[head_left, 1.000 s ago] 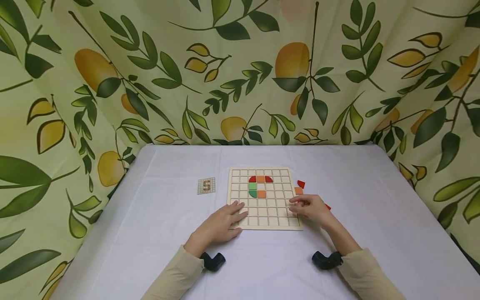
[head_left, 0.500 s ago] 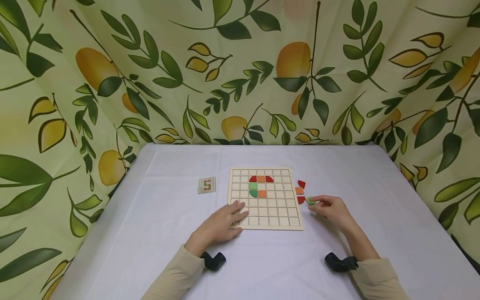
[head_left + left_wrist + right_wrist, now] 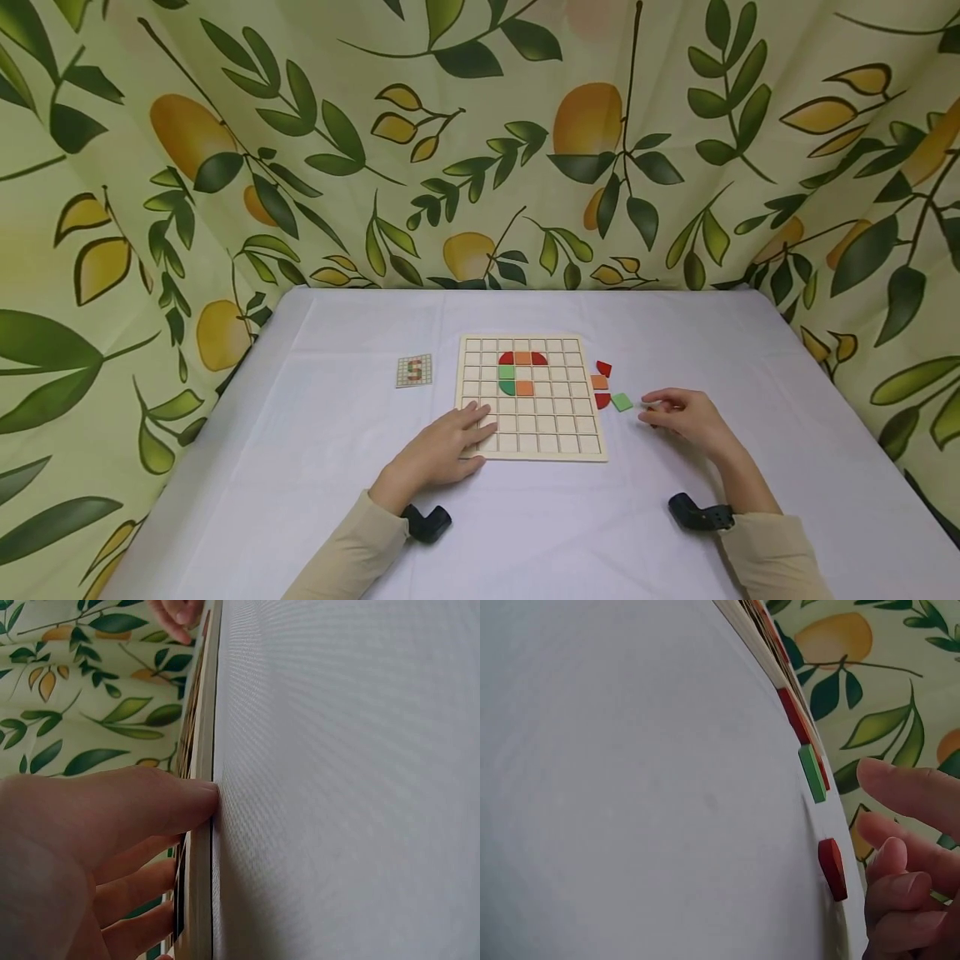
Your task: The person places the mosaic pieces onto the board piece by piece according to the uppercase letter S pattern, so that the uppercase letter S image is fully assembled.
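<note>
In the head view, my left hand (image 3: 446,442) lies at lower centre with fingers spread over the near left corner of the pale wooden gridded board (image 3: 558,423), where a bent run of red, orange and green tiles (image 3: 506,372) sits in the upper cells. The small square card with a printed coloured figure (image 3: 414,370) lies left of the board. My right hand (image 3: 693,417) is right of centre, thumb and fingers partly bent with a narrow space between the tips; a pale streak shows there, and I cannot tell whether I have hold of a tile. The loose light-green square tile (image 3: 622,402) lies flat just left of those tips, between them and the board; being square, it has no long axis, and my right hand is much the nearer. In the left wrist view, my thumb rests at the board's edge, left of centre, the other fingers on its top. In the right wrist view, the green square stands right of centre, seen edge-on and slanting down to the right, while a dark red tile (image 3: 832,868) lies below it in the frame, just beside my bent fingers.
</note>
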`<state>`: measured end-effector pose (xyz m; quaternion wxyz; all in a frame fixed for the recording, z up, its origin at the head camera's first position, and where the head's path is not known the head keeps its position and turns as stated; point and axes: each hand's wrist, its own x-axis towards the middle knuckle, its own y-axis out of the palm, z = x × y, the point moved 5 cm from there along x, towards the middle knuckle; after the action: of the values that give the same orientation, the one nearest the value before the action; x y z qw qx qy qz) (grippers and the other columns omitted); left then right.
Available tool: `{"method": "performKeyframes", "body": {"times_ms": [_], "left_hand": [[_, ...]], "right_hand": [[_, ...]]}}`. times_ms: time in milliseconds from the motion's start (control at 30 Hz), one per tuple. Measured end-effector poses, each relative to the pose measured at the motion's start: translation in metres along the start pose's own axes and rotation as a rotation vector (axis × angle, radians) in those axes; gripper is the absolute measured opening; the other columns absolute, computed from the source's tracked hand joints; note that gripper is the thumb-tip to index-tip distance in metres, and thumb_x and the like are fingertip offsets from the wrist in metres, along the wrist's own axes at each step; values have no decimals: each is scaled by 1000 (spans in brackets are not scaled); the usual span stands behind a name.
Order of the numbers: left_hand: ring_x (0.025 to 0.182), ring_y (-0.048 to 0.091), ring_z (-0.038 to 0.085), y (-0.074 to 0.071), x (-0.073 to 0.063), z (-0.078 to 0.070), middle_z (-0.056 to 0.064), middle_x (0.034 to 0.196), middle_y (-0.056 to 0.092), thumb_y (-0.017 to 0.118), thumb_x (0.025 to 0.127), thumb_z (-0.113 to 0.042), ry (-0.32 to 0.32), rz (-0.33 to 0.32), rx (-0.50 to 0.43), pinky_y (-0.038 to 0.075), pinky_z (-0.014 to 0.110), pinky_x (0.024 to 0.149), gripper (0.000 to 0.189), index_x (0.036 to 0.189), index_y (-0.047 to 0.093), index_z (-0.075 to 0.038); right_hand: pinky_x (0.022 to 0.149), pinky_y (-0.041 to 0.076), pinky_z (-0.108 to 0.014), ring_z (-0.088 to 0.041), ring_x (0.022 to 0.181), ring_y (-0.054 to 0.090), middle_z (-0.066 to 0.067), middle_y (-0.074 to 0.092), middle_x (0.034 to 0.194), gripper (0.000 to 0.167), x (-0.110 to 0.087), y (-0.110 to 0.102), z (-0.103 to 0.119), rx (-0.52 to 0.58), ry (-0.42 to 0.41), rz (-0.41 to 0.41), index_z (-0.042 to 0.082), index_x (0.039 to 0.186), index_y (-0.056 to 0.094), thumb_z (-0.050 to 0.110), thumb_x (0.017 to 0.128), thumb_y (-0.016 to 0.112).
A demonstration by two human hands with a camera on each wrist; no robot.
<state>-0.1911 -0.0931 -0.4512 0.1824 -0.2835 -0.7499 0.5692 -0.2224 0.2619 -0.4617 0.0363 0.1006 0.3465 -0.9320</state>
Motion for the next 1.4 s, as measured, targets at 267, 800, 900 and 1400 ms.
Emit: {"method": "performKeyframes", "body": {"times_ms": [267, 800, 900, 1400], "left_hand": [[145, 37, 30, -1, -1, -1, 9, 153, 44, 62, 90, -25, 7, -11, 2, 36, 45, 118, 50, 138, 54, -13], [145, 37, 30, 0, -1, -2, 9, 152, 44, 62, 90, -25, 14, -21, 6, 37, 45, 117, 50, 138, 54, -13], [145, 37, 30, 1, -1, -1, 9, 152, 44, 62, 90, -26, 14, -21, 10, 37, 45, 117, 50, 138, 54, -14], [145, 37, 31, 1, 1, -1, 9, 153, 43, 62, 89, -26, 8, -9, 3, 36, 46, 118, 51, 138, 54, -14]], "right_hand": [[54, 37, -20, -8, 67, 44, 2, 50, 72, 44, -1, -11, -12, -52, -14, 23, -5, 113, 65, 21, 81, 76], [56, 34, -21, -8, 66, 42, 2, 46, 69, 36, -4, -16, -19, -63, -8, 39, -7, 103, 61, 14, 79, 76], [55, 34, -21, -10, 67, 42, 2, 46, 69, 34, -4, -14, -16, -73, -3, 36, -6, 101, 62, 14, 78, 76], [53, 34, -21, -10, 67, 43, 1, 46, 70, 34, 0, -5, -13, -74, -31, 38, -6, 108, 64, 11, 81, 73]]}}
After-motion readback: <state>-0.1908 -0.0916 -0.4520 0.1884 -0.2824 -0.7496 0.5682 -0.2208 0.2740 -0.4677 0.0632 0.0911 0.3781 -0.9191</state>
